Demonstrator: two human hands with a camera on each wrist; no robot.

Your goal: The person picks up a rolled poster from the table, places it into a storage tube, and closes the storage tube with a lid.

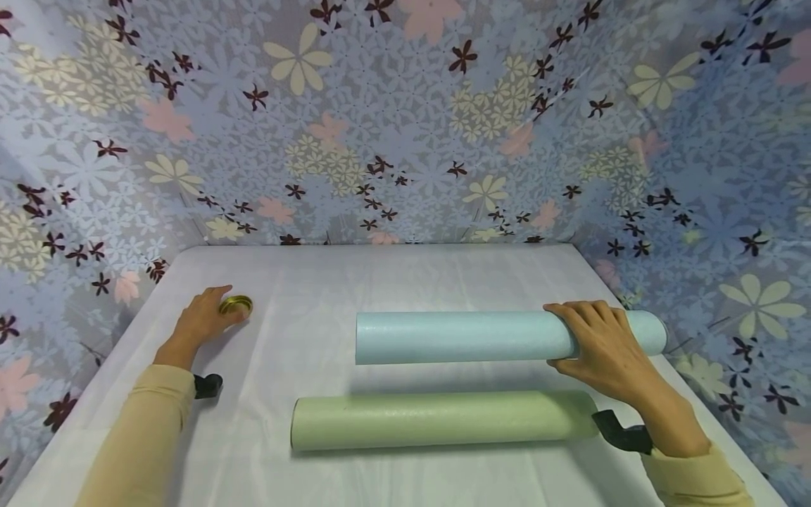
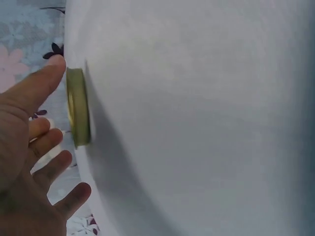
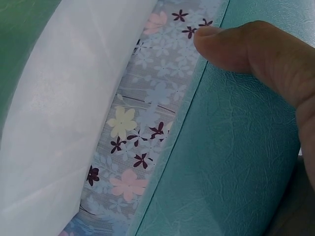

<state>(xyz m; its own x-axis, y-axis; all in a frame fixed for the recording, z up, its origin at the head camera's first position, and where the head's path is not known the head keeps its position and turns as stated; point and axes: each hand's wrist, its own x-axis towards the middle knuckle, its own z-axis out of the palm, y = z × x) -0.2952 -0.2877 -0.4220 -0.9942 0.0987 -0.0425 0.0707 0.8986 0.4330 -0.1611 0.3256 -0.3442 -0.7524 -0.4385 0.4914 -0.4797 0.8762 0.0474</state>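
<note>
My right hand (image 1: 602, 348) grips a light-blue roll of leather-textured sheet (image 1: 456, 338) near its right end, thumb below and fingers over the top. In the right wrist view, the thumb (image 3: 236, 49) lies across the roll (image 3: 216, 147) beside its long straight edge. At the left of the table, my left hand (image 1: 205, 317) is beside a gold-coloured ring (image 1: 236, 301), like a small roll of tape. The left wrist view shows this ring (image 2: 78, 108) edge-on, thumb tip right at its rim and the other fingers loosely spread. A pale-green roll (image 1: 443, 421) lies nearer me.
A white-covered table (image 1: 317, 282) carries these things. Flower-patterned cloth (image 1: 405, 141) hangs behind it and along both sides. Dark wrist-camera mounts (image 1: 208, 386) stick out from the cuffs, the right one overlapping the green roll's end in the head view.
</note>
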